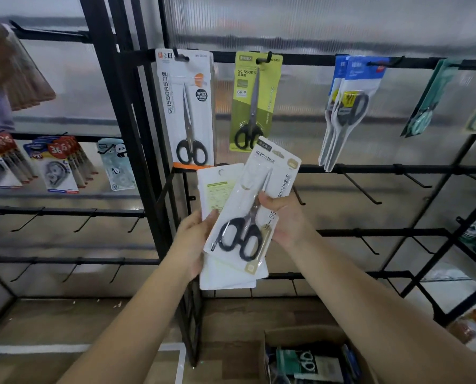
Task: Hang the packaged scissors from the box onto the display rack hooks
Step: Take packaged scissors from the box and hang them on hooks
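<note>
Before the black display rack (342,169), with its bare hooks, 2 flat, stiff carded scissor packs are held: left hand (195,239) grips the rear pack (217,189), right hand (284,217) pinches the front pack (255,206) mid-card. Likely light, slick plastic; best held by the card edges, hang-hole free.

A black wire display rack (370,169) with rows of hooks is seen. From its top rail are hung a white scissors pack (185,106), a green scissors pack (255,101), blue-topped packs (347,106) and teal packs (428,101). A cardboard box (300,335) of packaged goods is set on the wood-patterned floor (65,322).
</note>
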Available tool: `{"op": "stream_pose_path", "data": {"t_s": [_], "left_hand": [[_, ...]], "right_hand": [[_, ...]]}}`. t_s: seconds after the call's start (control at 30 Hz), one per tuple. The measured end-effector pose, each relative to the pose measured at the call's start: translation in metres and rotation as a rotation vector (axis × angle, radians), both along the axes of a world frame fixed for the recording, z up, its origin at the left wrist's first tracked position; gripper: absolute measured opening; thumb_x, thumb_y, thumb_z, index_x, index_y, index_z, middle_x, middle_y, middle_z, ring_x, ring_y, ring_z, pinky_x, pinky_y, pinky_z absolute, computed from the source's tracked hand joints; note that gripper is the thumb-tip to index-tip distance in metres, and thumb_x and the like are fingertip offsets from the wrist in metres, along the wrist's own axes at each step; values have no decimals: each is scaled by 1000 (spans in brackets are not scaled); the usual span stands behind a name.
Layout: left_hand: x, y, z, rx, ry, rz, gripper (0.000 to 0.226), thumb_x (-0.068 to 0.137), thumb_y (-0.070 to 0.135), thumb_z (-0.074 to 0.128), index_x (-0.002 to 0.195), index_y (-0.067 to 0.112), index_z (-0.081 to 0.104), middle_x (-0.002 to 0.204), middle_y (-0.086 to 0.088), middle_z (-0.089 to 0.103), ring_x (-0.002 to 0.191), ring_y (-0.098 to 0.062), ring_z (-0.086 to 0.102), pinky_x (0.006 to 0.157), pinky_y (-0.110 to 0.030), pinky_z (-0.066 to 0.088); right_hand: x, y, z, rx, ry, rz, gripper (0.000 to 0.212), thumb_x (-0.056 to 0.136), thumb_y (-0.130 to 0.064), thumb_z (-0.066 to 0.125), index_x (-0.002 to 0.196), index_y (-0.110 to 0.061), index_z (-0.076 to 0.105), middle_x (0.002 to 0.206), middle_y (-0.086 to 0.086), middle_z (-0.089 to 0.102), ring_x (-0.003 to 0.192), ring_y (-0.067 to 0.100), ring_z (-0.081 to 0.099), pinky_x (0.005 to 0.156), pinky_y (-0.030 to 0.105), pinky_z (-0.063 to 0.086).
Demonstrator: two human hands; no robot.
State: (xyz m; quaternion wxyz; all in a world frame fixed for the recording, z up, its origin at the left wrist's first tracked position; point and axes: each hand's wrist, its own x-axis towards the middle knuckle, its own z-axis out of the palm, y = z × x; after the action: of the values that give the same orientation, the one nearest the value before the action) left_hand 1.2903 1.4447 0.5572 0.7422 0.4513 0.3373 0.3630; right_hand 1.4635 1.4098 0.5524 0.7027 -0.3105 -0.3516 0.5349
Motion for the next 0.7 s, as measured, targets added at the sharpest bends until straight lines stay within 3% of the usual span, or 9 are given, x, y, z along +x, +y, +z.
{"op": "stream_pose_path", "data": {"t_s": [0.1, 0.17, 0.23, 0.3, 0.4, 0.53, 0.63, 0.7], "left_hand": [[-31, 15, -15, 52, 45, 170, 18, 98, 11, 45, 101, 16, 63, 90, 1, 75, 79, -18, 71, 62, -34, 56], [-56, 26, -24, 70, 90, 258, 17, 97, 11, 46, 99, 18, 62, 84, 5, 74, 79, -17, 70, 54, -30, 57], [-75, 33, -30, 96, 140, 282, 18, 97, 13, 47, 105, 18, 62, 93, 3, 72, 84, -18, 69, 57, -32, 56], [-88, 38, -37, 133, 185, 255, 21, 97, 16, 47, 111, 18, 62, 102, -1, 72, 92, -23, 69, 68, -39, 55], [-96, 41, -43, 167, 229, 234, 23, 97, 20, 48, 113, 23, 63, 106, 0, 72, 95, -26, 70, 80, -47, 53], [-97, 46, -47, 151, 234, 209, 24, 97, 20, 47, 115, 21, 62, 106, -1, 72, 95, -27, 70, 80, -47, 53], [-93, 48, -50, 139, 236, 191, 22, 97, 17, 47, 113, 19, 62, 104, -1, 73, 92, -25, 70, 76, -44, 54], [-89, 49, -50, 143, 240, 157, 23, 97, 17, 46, 114, 19, 62, 104, -1, 73, 92, -24, 70, 74, -42, 56]], "right_hand": [[12, 0, -16, -170, -101, -87, 47, 65, -9, 72, 110, -1, 59, 109, 17, 64, 103, 36, 59, 95, 56, 44], [16, -2, -25, -340, -264, -162, 47, 65, -6, 73, 110, 2, 61, 111, 17, 66, 104, 37, 61, 91, 53, 48], [12, -3, -33, -423, -435, -215, 38, 73, 5, 70, 109, 0, 62, 109, 12, 68, 98, 27, 65, 76, 36, 55], [0, -1, -35, -435, -507, -204, 37, 76, 15, 64, 109, -3, 61, 102, 5, 68, 90, 14, 65, 66, 23, 53], [-15, 10, -46, -443, -542, -193, 44, 75, 15, 66, 115, -2, 59, 108, 6, 67, 100, 20, 64, 79, 28, 54], [-25, 21, -71, -501, -548, -248, 52, 73, 5, 74, 121, -8, 58, 117, 4, 65, 111, 22, 59, 98, 37, 46], [-26, 21, -82, -517, -522, -230, 46, 74, 8, 71, 115, -11, 61, 112, 3, 67, 105, 19, 61, 89, 28, 49], [-26, 24, -84, -504, -498, -217, 40, 75, 11, 68, 109, -10, 62, 108, 5, 68, 102, 20, 63, 86, 29, 51]]}}
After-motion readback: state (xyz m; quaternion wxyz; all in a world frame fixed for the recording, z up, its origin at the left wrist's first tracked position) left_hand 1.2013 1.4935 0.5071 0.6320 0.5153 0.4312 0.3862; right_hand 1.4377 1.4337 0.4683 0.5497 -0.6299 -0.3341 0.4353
